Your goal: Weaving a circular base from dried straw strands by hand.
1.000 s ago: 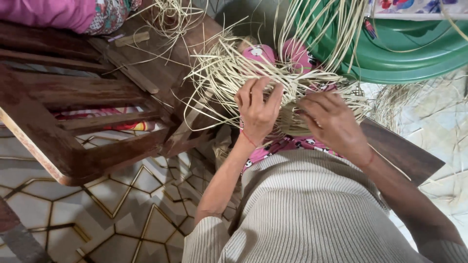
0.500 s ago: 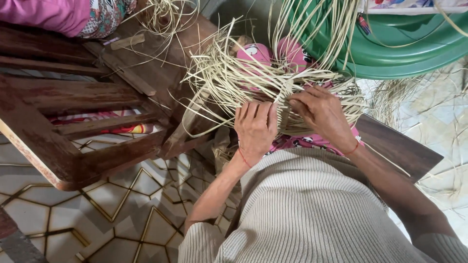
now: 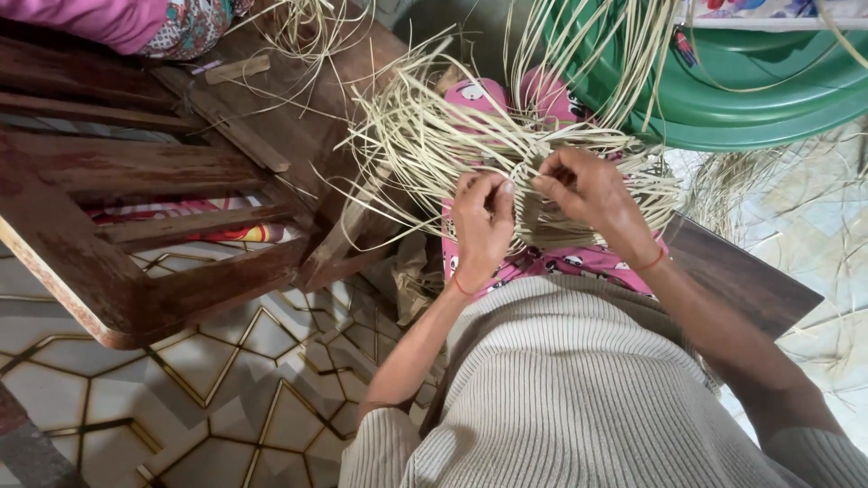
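A half-woven piece of pale straw strips [image 3: 434, 145] rests on my lap over pink patterned cloth [image 3: 551, 262]. My left hand [image 3: 481, 221] is curled on the near edge of the weave, fingers closed over several strips. My right hand [image 3: 592, 194] pinches strips at the middle of the weave, thumb and fingers pressed together. Loose strip ends fan out to the left and upward from both hands.
A dark wooden frame [image 3: 136, 271] stands at the left over a tiled floor [image 3: 217, 398]. A green plastic basin [image 3: 759, 90] lies at the top right. Another person's pink sleeve [image 3: 99, 18] shows at the top left. A dark wooden board [image 3: 741, 280] runs under my right forearm.
Both hands have shifted slightly upward on the weave. My right hand moved left toward the left hand and now pinches strips at the centre.
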